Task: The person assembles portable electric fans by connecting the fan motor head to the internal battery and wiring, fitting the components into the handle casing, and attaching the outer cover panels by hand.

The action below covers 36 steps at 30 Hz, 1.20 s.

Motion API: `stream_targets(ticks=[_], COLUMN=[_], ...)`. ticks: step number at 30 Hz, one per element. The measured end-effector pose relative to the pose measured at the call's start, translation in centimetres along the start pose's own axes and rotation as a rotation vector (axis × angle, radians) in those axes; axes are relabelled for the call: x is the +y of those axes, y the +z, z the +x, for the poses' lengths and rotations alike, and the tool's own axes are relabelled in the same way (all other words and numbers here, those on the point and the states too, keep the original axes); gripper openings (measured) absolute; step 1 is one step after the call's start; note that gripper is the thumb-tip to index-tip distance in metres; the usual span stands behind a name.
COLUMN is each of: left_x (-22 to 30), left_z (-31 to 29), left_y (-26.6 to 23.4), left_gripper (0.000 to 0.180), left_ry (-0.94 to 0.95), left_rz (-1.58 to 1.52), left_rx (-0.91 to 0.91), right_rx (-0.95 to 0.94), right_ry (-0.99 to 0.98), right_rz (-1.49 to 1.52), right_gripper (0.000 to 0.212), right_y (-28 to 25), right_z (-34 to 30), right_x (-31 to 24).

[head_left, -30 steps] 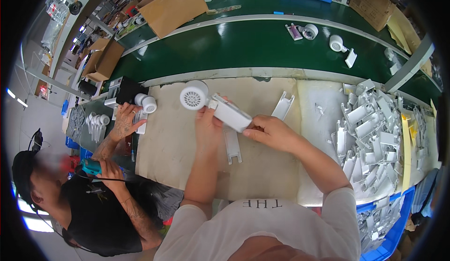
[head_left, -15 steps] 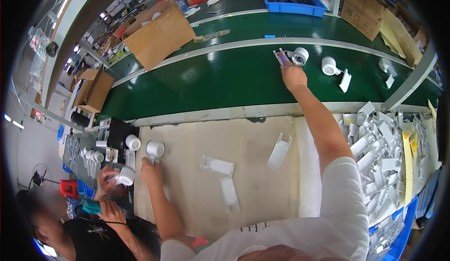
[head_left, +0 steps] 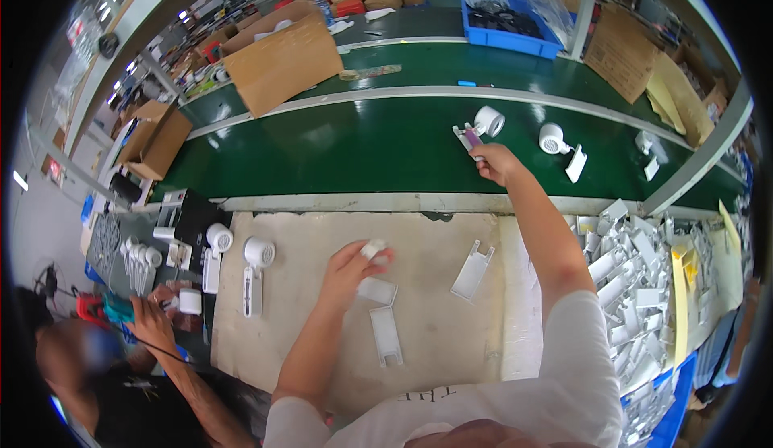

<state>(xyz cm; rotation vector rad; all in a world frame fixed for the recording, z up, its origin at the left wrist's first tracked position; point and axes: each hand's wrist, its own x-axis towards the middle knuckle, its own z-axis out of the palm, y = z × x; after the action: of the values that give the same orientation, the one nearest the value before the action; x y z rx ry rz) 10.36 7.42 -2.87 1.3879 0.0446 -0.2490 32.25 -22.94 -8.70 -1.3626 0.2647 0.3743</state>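
Note:
My right hand (head_left: 494, 164) is stretched over the green conveyor belt and grips a white spotlight (head_left: 489, 122) by its flat mounting box, where a purple strip shows. My left hand (head_left: 348, 272), slightly blurred, is closed on a small white part (head_left: 372, 248) above the mat. Just under that hand lies a white plastic cover (head_left: 377, 290), its end touching a second cover (head_left: 386, 337). To the right, a third cover (head_left: 473, 271) lies alone. At the mat's left edge rests another white spotlight (head_left: 258, 251) with its long box toward me, touched by neither hand.
A heap of white covers (head_left: 628, 279) fills the right side. More spotlights (head_left: 552, 139) sit on the belt (head_left: 346, 154). At left, a co-worker (head_left: 161, 327) holds a teal power tool (head_left: 119, 309) and a spotlight beside a black machine (head_left: 189, 222). Cardboard boxes (head_left: 282, 66) stand behind.
My left hand has let go of the left spotlight and moved right, now holding a small white part. My right hand has drawn its spotlight slightly nearer and left.

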Motion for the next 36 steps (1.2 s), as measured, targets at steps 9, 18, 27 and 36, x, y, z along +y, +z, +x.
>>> stream_targets(ticks=[9,18,27,36], left_x=[-0.3,0.5,4.2,2.2], left_z=[1.5,-3.1,-6.3,-6.1], left_y=[7.5,8.2,9.9,8.4], left_gripper=[0.046,0.03,0.026,0.019], left_ry=[0.041,-0.001,-0.285,-0.143], left_rz=[-0.411,-0.646,-0.453,0.267], left_rx=[-0.094,-0.077,-0.31,-0.4], right_rx=[-0.204,0.049,-0.098,0.074], right_ry=[-0.42,-1.12,-0.757,-1.528], right_rz=[-0.49,-0.993,-0.369,-1.265], right_gripper=[0.04,0.058,0.079,0.056], right_y=[8.3,5.8,4.1,2.3], right_z=[-23.3,-28.7,-27.8,-28.9], right_x=[2.7,4.1,7.5,1.9])
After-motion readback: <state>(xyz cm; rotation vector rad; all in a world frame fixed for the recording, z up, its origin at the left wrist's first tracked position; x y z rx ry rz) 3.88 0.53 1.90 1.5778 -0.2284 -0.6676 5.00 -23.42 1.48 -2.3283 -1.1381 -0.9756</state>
